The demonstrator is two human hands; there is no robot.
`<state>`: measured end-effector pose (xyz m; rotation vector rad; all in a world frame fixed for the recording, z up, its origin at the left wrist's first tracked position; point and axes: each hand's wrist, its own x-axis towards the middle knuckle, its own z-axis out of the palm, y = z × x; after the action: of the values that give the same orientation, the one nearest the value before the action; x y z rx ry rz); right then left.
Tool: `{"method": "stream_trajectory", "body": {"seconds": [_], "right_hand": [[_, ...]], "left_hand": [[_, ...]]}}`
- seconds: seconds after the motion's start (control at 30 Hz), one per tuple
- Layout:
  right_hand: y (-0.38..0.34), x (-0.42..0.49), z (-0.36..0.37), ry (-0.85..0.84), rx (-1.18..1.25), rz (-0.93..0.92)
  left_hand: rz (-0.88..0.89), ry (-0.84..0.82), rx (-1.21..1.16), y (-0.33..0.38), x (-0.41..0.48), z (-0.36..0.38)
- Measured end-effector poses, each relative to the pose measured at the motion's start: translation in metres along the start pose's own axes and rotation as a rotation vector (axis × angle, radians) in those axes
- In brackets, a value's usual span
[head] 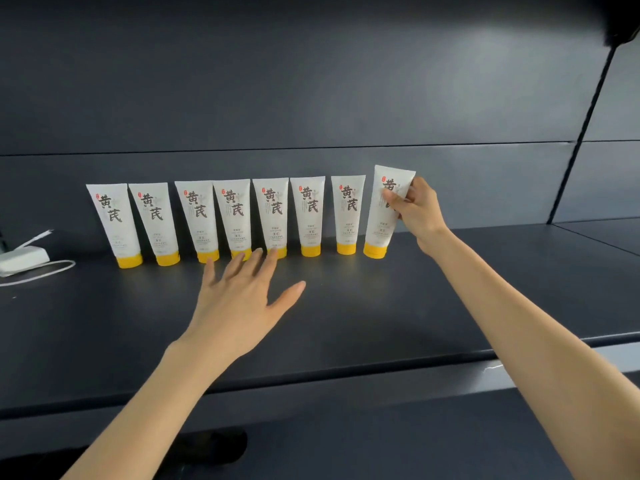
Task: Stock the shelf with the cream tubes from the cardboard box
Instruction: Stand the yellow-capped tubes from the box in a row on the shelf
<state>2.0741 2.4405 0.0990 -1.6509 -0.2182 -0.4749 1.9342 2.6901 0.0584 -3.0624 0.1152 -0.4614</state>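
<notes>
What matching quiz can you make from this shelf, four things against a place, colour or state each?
Things:
1. left hand
2. right hand
3. white box
4. caps

Descriptions:
A. far left of the shelf
B. yellow
C. holds the rightmost tube
D. open, fingers spread

Pairs: 1-D, 2-C, 3-A, 4-B

This looks like a shop: a dark grey metal display shelf (346, 306) has a matching panelled back wall (311, 98) and a slim upright (585, 126) at 2 o'clock. Identical white cream tubes (235, 216) with yellow caps stand in a front-facing row, running from 9 towards 3 o'clock.
</notes>
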Motion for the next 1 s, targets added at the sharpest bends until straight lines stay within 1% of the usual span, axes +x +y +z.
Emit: {"method": "stream_trajectory", "body": {"seconds": [0.13, 0.3, 0.67, 0.8, 0.9, 1.0], "right_hand": [[0.014, 0.023, -0.003, -0.043, -0.092, -0.007], [0.03, 0.042, -0.006, -0.101, -0.134, 0.007], [0.043, 0.06, -0.008, -0.205, -0.071, 0.051], [0.044, 0.059, -0.011, -0.221, -0.058, 0.076], [0.043, 0.059, -0.013, -0.231, -0.053, 0.138], [0.041, 0.053, -0.019, -0.185, -0.067, 0.188]], "left_hand": [[-0.03, 0.004, 0.01, -0.006, -0.002, 0.006], [-0.071, -0.009, -0.003, -0.014, -0.001, 0.01], [-0.101, -0.021, -0.001, -0.019, 0.003, 0.017], [-0.116, -0.031, -0.01, -0.021, 0.005, 0.016], [-0.11, -0.033, -0.001, -0.023, 0.005, 0.015], [-0.1, -0.027, -0.043, -0.024, 0.006, 0.01]]}}
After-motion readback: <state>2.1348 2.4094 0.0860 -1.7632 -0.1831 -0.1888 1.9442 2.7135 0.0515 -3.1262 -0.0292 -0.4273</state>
